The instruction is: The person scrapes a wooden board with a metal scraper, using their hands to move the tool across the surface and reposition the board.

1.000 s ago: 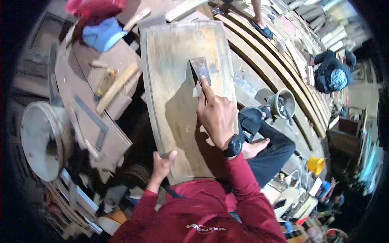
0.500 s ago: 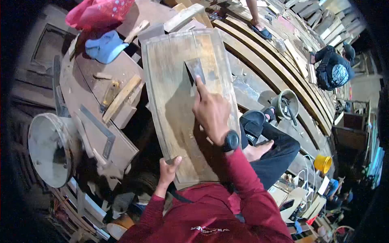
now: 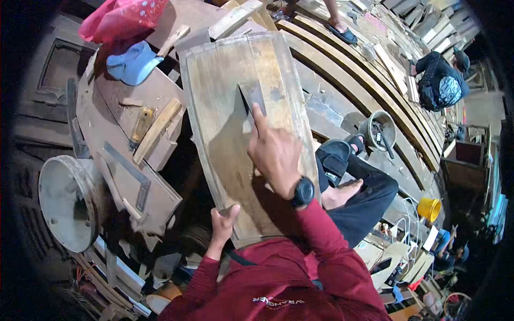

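A framed wooden panel (image 3: 225, 75) lies tilted in front of me, its near end against my red shirt. My right hand (image 3: 276, 155) is closed around a putty knife (image 3: 252, 96), index finger stretched along its wide metal blade. The handle is hidden under my palm. The blade lies at a slant over the upper middle of the panel, casting a dark shadow. At the near left corner, my left hand (image 3: 224, 224) grips the panel's edge, thumb on top and the other fingers out of sight beneath.
Left of the panel, a work surface holds a blue cap (image 3: 135, 63), a carpenter's square (image 3: 143, 190) and a wooden-handled tool (image 3: 142, 125). A white bucket (image 3: 69, 203) stands further left. At right are long beams (image 3: 342, 64), a pail of tools (image 3: 377, 131) and a crouching person (image 3: 441, 80).
The putty knife and my right hand have shifted slightly toward me and to the left across the panel. My left hand keeps its grip on the corner. The whole view has shifted a little.
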Demonstrator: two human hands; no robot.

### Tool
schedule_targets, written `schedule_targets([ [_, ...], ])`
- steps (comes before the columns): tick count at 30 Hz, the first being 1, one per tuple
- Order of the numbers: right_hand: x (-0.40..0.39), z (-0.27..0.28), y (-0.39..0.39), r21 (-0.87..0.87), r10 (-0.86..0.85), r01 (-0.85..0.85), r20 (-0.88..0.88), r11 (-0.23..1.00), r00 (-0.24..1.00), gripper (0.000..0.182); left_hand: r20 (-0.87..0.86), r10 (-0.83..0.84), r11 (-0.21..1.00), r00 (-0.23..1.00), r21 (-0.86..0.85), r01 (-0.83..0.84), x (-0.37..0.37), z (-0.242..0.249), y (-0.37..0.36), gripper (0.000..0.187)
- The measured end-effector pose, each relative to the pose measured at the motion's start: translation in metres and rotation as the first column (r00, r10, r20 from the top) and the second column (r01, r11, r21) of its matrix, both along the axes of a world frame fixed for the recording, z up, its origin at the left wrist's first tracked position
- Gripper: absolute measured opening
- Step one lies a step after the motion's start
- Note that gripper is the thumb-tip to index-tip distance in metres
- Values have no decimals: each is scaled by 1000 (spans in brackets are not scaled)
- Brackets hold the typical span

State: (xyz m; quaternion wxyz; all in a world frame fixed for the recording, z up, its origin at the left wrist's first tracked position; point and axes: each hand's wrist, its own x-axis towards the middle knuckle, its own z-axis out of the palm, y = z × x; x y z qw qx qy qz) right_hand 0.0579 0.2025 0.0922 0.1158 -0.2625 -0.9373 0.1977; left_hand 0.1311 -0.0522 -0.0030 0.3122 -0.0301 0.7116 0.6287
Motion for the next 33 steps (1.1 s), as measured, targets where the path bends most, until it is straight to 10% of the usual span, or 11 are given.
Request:
schedule_targets([
  [33, 57, -15, -9, 10, 46, -46, -3, 999, 999, 46, -104, 70, 997, 992, -25, -73, -1, 6, 18, 37],
])
